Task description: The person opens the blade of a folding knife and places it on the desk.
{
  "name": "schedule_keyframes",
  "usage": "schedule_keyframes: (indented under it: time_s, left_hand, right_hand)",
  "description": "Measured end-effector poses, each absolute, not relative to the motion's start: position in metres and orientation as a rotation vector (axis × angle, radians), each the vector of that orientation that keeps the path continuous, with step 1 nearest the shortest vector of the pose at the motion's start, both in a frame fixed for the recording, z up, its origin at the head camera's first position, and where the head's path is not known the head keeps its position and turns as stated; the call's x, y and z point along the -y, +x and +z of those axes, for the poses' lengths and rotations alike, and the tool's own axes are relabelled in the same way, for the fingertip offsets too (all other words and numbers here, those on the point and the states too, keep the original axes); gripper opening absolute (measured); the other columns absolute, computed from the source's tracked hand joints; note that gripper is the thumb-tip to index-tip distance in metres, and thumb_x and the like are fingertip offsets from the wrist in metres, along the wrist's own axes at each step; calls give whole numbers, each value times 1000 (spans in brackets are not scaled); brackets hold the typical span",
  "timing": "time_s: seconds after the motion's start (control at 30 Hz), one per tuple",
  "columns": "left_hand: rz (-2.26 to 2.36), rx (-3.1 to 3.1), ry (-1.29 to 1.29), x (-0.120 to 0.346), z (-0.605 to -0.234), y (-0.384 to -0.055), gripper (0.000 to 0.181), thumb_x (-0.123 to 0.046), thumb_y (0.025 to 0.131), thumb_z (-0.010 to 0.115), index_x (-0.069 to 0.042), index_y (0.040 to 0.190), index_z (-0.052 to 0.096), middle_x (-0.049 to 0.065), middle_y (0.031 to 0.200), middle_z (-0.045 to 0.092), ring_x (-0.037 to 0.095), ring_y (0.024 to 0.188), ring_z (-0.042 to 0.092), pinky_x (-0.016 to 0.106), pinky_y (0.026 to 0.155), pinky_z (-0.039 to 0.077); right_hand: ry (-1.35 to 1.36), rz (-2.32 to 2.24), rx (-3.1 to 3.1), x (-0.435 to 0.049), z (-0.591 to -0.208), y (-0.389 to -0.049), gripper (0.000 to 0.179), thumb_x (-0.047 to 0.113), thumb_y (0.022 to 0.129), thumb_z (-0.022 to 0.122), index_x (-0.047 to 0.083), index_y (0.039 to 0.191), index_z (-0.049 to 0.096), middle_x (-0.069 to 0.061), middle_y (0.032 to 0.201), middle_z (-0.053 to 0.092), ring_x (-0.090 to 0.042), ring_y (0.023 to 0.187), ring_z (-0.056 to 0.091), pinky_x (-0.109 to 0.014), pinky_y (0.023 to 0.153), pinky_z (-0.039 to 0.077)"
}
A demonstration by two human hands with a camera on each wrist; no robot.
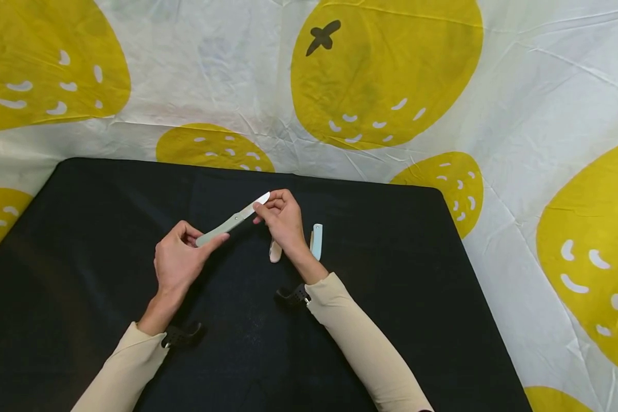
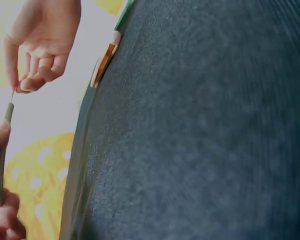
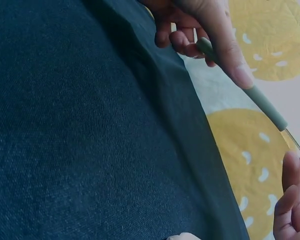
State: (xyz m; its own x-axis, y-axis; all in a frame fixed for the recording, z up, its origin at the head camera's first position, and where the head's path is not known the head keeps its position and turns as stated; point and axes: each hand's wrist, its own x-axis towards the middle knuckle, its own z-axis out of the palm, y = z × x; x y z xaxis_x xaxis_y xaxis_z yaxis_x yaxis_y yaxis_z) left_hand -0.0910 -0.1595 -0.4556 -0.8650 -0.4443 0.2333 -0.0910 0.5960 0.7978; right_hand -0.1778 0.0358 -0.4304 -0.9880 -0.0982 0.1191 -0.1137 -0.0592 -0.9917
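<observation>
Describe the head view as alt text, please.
A person's left hand holds a pale green folding knife by its handle while the right hand pinches the open blade. On the black table lie a light blue knife and a partly hidden pinkish one; yellow-patterned cloth behind.

Black-covered table point(image 1: 257, 343), yellow-patterned white cloth point(image 1: 237, 74) behind

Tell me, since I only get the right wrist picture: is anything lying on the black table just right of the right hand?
Observer: Yes, the head view shows a light-blue object beside the right hand.
Operator: What's being pinched there? It looks thin to me.
Observer: The blade of a green-handled knife; the head view shows its broad face.
Operator: And what clothing shows?
Observer: Beige sleeves, in the head view.
</observation>
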Motion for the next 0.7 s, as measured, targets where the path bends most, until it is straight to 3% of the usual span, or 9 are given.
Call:
schedule_keyframes:
  time_s: [0.03, 0.17, 0.27, 0.43, 0.6, 0.7]
  left_hand:
    - [-1184, 2430, 423, 160, -456, -91, 46, -50, 75, 92, -13, 84, 66, 3, 71, 60, 5, 60, 49, 26, 59, 38]
    - [-1218, 2475, 365, 162, -455, -89, 42, -46, 78, 91, -14, 93, 68, 4, 77, 65, 2, 63, 52, 23, 61, 39]
    - [-1242, 2503, 311, 163, -453, -86, 37, -35, 81, 90, -14, 103, 70, 6, 83, 69, -3, 64, 53, 20, 63, 39]
    - [-1234, 2564, 246, 166, -450, -78, 33, -23, 85, 87, -16, 113, 70, 6, 89, 73, -9, 66, 54, 23, 68, 39]
    - [-1179, 2602, 184, 167, -449, -72, 29, -21, 86, 86, -16, 112, 73, 5, 90, 76, -10, 69, 56, 24, 68, 41]
    - [-1145, 2618, 167, 166, -451, -70, 28, -20, 86, 86, -15, 110, 74, 5, 89, 77, -5, 69, 59, 25, 67, 42]
  right_hand:
    - [244, 2265, 2152, -36, -431, -178, 25, -1, 92, 73, 2, 108, 54, 5, 78, 65, -11, 56, 68, -22, 59, 47]
    - [263, 2232, 2164, -36, -432, -182, 28, -1, 93, 73, -3, 112, 52, 6, 75, 65, -39, 62, 71, -23, 59, 47]
    - [290, 2184, 2203, -36, -431, -187, 33, -2, 94, 72, -5, 120, 51, 5, 75, 64, -52, 73, 68, -30, 64, 55]
    - [368, 2090, 2310, -32, -430, -194, 45, 0, 96, 71, 0, 135, 49, -6, 81, 65, -50, 78, 69, -50, 78, 60]
    - [422, 1983, 2418, -29, -431, -200, 43, 4, 97, 71, 4, 136, 52, -18, 91, 69, -45, 83, 71, -25, 67, 55]
    - [457, 1936, 2488, -28, -431, -203, 44, 4, 98, 70, 2, 138, 53, -21, 97, 71, -43, 88, 72, -18, 66, 47]
